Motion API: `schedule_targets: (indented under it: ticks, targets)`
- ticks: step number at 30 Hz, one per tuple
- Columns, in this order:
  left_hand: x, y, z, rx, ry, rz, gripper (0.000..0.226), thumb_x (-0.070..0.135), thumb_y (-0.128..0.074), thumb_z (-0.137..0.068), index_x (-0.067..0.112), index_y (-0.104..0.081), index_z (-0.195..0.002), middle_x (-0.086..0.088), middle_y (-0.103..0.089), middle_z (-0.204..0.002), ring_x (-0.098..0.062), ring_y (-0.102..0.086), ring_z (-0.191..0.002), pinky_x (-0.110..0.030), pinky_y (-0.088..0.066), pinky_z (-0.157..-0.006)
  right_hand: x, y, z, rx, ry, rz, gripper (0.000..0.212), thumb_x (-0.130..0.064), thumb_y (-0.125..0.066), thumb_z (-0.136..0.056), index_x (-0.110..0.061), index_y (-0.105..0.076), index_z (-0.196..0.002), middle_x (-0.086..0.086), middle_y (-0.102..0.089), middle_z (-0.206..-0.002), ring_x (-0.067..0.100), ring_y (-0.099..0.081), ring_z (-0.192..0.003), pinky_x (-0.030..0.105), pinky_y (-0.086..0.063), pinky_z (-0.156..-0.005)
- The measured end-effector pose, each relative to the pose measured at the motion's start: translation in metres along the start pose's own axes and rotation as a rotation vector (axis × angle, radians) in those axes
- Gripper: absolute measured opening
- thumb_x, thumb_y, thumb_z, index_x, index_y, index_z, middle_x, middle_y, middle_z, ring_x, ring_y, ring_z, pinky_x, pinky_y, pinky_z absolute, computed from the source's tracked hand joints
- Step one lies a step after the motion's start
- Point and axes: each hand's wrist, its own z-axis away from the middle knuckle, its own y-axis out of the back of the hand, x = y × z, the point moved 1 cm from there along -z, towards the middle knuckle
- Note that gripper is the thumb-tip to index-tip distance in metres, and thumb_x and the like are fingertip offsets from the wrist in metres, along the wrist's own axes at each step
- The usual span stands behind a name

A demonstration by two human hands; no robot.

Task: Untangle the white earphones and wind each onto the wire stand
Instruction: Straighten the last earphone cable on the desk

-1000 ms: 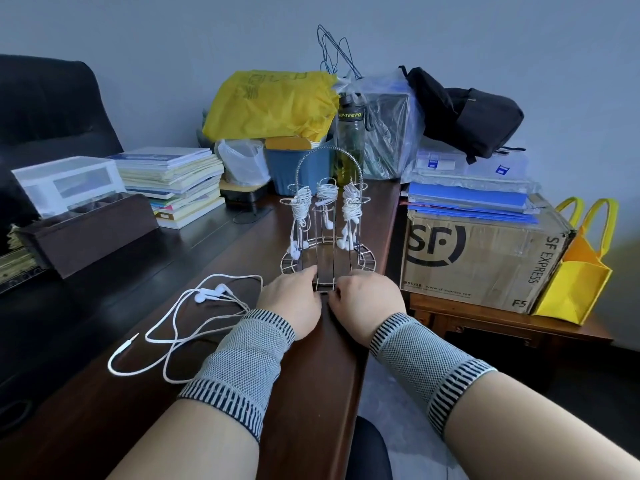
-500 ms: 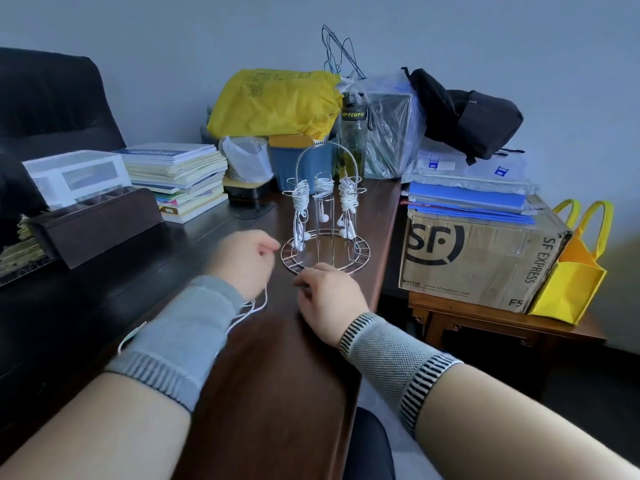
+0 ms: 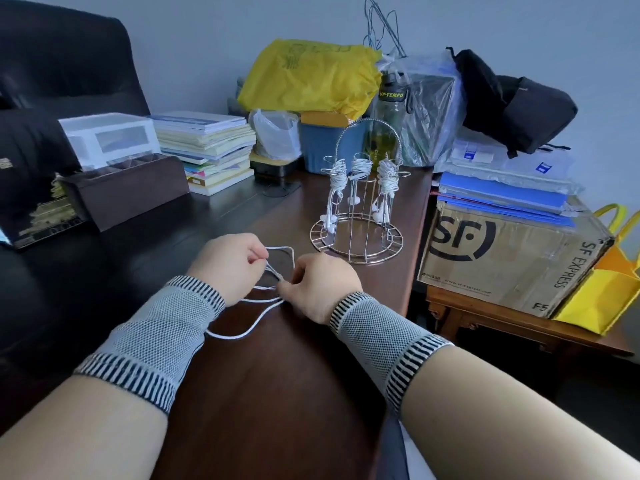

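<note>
**Three sets wound, one loose set in hand**

Right of centre in the frame, the wire stand (image 3: 356, 216) sits upright on the dark wooden desk (image 3: 270, 393). Three of its arms already carry wound earphones (image 3: 360, 168), each a tight white bundle with earbuds dangling towards the ring base. That part of the job looks done.

One set is left. The loose white earphone cable (image 3: 256, 323) lies at the centre of the frame, just in front of the stand, its loops trailing down across the desk between the two wrists. The left hand (image 3: 225, 265) has its fingers curled, pinching strands of the cable near the top loop. The right hand (image 3: 322, 285) is likewise curled, its fingertips closed on the same strands just beside the left hand. Both wear grey knit wrist sleeves.

By my reading, the person is at the untangling step for this last set; its earbuds and plug are hidden, so how knotted it is cannot be told. Winding it onto the stand remains to be done.
</note>
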Motion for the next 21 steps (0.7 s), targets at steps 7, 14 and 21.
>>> schedule_targets:
  ticks: [7,14,21]
  targets:
    - [-0.004,-0.001,0.003,0.004,-0.011,-0.127,0.016,0.020,-0.061,-0.091,0.034,-0.067,-0.098,0.011,-0.064,-0.097,-0.015,-0.063,-0.094,-0.028,-0.048,-0.086,0.006,0.003,0.002,0.009,0.006,-0.034,0.011,-0.032,-0.062,-0.080,-0.024,-0.056,-0.075,0.001,-0.067,-0.087,0.022,-0.063,-0.090,0.024,-0.043,-0.073]
    - [-0.006,-0.001,0.001,0.058,0.006,-0.206,0.017,0.022,-0.063,-0.090,0.027,-0.072,-0.104,0.001,-0.061,-0.107,-0.022,-0.061,-0.095,-0.034,-0.048,-0.082,0.012,0.006,0.000,0.097,-0.027,-0.219,0.008,-0.031,-0.064,-0.082,-0.023,-0.061,-0.079,0.001,-0.070,-0.087,0.020,-0.064,-0.088,0.028,-0.050,-0.082]
    - [0.004,0.005,0.008,-0.024,-0.018,-0.155,0.019,0.039,-0.062,-0.088,0.024,-0.067,-0.077,0.008,-0.068,-0.077,-0.018,-0.062,-0.084,-0.030,-0.049,-0.074,0.019,0.000,-0.003,0.157,-0.008,-0.359,0.015,-0.019,-0.061,-0.083,-0.028,-0.057,-0.072,-0.003,-0.070,-0.076,0.019,-0.069,-0.079,0.033,-0.053,-0.082]
